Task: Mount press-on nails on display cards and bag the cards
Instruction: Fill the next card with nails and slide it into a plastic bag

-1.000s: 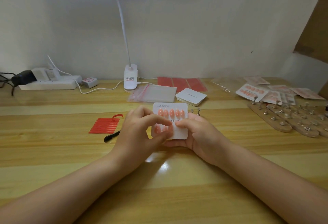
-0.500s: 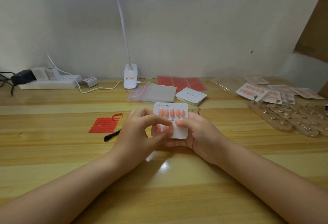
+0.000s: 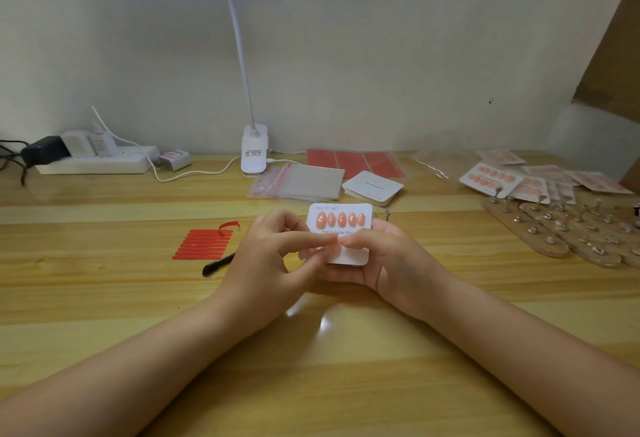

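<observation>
Five nails (image 3: 341, 219) fill the display card's (image 3: 349, 256) top row; both hands (image 3: 277, 256) (image 3: 388, 260) pinch it, pressing the lower row. Finished cards (image 3: 491, 178) lie at two o'clock, bags (image 3: 298, 185) at twelve: bagging, I judge, remains.

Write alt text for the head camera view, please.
Both hands, left hand and right hand, hold a white display card with five pink nails in its top row over a wooden desk. Clear bags lie behind.

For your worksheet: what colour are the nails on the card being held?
Peachy orange-pink nails on a white card, seen from the head view.
</observation>
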`<action>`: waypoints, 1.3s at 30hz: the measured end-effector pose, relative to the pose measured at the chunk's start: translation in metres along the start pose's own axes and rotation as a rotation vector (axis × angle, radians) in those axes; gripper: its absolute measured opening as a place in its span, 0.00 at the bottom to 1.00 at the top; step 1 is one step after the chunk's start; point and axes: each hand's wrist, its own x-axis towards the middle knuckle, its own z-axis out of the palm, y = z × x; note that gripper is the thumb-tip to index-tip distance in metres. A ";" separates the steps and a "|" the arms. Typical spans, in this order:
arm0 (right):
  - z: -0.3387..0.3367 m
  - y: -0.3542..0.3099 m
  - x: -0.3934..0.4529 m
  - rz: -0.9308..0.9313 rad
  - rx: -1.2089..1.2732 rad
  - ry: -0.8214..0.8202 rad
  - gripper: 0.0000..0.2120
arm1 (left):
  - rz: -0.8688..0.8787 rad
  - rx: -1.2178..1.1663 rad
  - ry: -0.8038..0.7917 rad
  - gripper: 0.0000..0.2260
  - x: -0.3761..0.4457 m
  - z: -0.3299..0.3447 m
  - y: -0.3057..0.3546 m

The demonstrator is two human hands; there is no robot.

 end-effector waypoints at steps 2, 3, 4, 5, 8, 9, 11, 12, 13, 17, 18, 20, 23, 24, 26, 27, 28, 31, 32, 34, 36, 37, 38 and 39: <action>0.000 -0.001 0.000 0.008 0.035 0.010 0.22 | 0.012 0.007 0.028 0.12 -0.001 -0.001 0.000; 0.000 -0.001 0.000 0.013 0.049 0.014 0.22 | 0.016 0.012 0.047 0.13 -0.001 -0.001 0.000; 0.001 -0.002 -0.001 0.016 0.058 0.018 0.22 | 0.011 0.016 0.067 0.13 -0.001 -0.001 0.000; 0.001 -0.002 -0.001 0.017 0.064 0.023 0.21 | -0.010 0.015 0.085 0.14 0.000 -0.001 -0.001; -0.001 -0.002 -0.001 0.013 0.077 0.029 0.19 | -0.168 -0.043 0.092 0.14 0.001 -0.001 -0.002; -0.001 -0.001 -0.001 0.010 0.075 0.027 0.19 | -0.213 -0.071 0.075 0.12 0.002 0.000 -0.003; -0.002 0.000 0.000 0.003 0.060 0.028 0.19 | -0.254 -0.126 0.036 0.07 0.002 0.000 -0.003; -0.002 0.001 0.000 -0.004 0.049 0.028 0.17 | -0.263 -0.141 0.025 0.06 0.002 0.000 -0.003; -0.002 0.001 0.000 -0.013 0.033 0.025 0.15 | -0.270 -0.151 0.021 0.06 0.002 -0.001 -0.003; -0.004 0.004 0.000 -0.056 -0.020 0.006 0.14 | -0.292 -0.175 0.032 0.08 0.003 -0.001 -0.004; -0.004 0.005 0.000 -0.060 -0.023 -0.001 0.15 | -0.299 -0.182 0.031 0.08 0.003 -0.001 -0.004; -0.005 0.005 0.000 -0.065 -0.029 -0.015 0.15 | -0.318 -0.196 0.025 0.07 0.003 -0.001 -0.004; -0.005 0.006 0.001 -0.064 -0.038 -0.029 0.16 | -0.344 -0.193 0.038 0.06 0.003 -0.001 -0.006; -0.006 0.006 0.001 -0.061 -0.039 -0.031 0.16 | -0.346 -0.193 0.047 0.06 0.004 -0.001 -0.006; -0.006 0.004 0.002 -0.045 -0.016 -0.037 0.16 | -0.342 -0.195 0.063 0.07 0.004 -0.001 -0.006; -0.007 0.003 0.003 -0.030 0.014 -0.041 0.17 | -0.341 -0.197 0.066 0.07 0.004 -0.001 -0.006; -0.007 0.003 0.003 -0.013 0.050 -0.045 0.17 | -0.342 -0.201 0.067 0.07 0.004 -0.001 -0.006; -0.006 0.003 0.004 -0.006 0.064 -0.036 0.16 | -0.338 -0.210 0.071 0.06 0.004 -0.001 -0.007; -0.005 0.004 0.004 -0.017 0.032 -0.022 0.16 | -0.333 -0.211 0.074 0.06 0.004 -0.001 -0.006; -0.005 0.007 0.004 -0.041 -0.030 0.025 0.15 | -0.322 -0.222 0.084 0.06 0.003 -0.001 -0.006; -0.005 0.009 0.004 -0.055 -0.054 0.084 0.15 | -0.313 -0.246 0.093 0.06 0.003 -0.002 -0.005; -0.005 0.009 0.004 -0.059 -0.054 0.105 0.16 | -0.310 -0.252 0.096 0.06 0.003 -0.002 -0.005; -0.005 0.010 0.004 -0.063 -0.057 0.115 0.16 | -0.309 -0.252 0.098 0.06 0.003 -0.002 -0.005; -0.005 0.010 0.003 -0.067 -0.065 0.116 0.16 | -0.309 -0.249 0.098 0.06 0.003 -0.002 -0.005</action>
